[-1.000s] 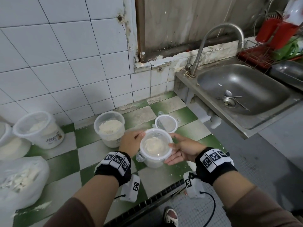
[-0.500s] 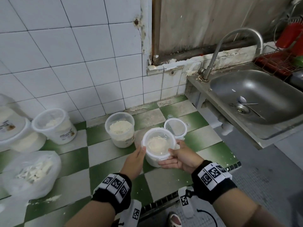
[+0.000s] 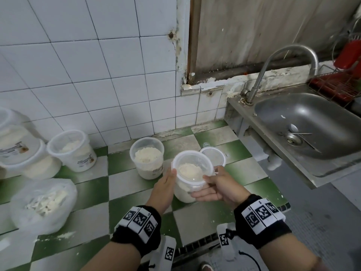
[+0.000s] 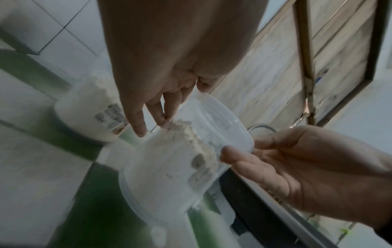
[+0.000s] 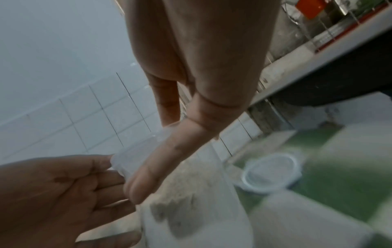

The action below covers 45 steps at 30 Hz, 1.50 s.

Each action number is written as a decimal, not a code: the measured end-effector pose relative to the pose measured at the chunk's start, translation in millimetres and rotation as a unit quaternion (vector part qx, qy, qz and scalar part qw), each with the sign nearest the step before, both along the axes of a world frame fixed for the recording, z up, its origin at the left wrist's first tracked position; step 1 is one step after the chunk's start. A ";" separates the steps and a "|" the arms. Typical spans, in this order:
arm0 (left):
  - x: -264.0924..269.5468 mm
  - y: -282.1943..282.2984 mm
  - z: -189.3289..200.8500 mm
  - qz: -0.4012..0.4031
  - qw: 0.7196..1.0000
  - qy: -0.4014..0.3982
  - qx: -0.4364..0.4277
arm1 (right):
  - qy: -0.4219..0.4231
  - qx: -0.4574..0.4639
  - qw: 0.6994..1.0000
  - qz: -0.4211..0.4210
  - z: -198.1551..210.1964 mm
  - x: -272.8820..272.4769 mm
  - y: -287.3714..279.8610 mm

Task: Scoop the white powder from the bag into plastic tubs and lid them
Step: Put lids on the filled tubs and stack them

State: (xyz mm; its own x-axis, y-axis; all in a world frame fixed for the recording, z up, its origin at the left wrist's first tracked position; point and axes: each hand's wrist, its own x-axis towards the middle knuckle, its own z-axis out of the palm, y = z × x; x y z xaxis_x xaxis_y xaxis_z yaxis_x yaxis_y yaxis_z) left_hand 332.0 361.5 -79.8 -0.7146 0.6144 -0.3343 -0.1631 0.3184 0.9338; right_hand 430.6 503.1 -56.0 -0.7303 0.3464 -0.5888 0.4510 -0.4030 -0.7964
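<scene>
Seen from the head view only: whole layout of the green-and-white checkered counter, white tiled wall behind, steel sink with a tap off the right edge, red dish rack in the far right corner. Held just above the counter near its front edge, right of middle: a clear lidded tub, white powder heaped inside under the clear lid.

Left hand flat against the tub's left wall, fingers straight, not curled round it. Right hand cupped open on the right side, thumb laid over the lid's rim, fingers extended beneath; a light hold, not a clamp.

From the left wrist view, not seen from above: tub tilted, powder reaching most of the way up its wall, left fingertips touching the upper wall, right hand at the lid's edge. Blurred labelled tub standing behind.

From the right wrist view, heavily blurred: right thumb pressed along the lid rim, left hand open opposite, a loose lid lying flat on the counter beyond.

Other containers, head view: open tub of powder just behind the held one; loose lid touching distance to its right; two more tubs with powder toward the back left, one large tub at the left edge; plastic bag of white powder near the front left corner.
</scene>
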 end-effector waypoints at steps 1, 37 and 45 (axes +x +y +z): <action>-0.6 -0.9 10.5 0.010 1.000 -0.006 0.020 | 0.009 0.014 1.000 0.007 11.2 -2.3 0.3; -276.8 -194.2 76.5 0.224 0.969 0.106 0.015 | 0.158 0.012 0.982 0.100 87.9 -320.2 -213.1; -277.8 -191.8 59.1 0.259 0.953 0.144 0.059 | 0.133 0.002 0.989 0.065 84.3 -329.2 -217.5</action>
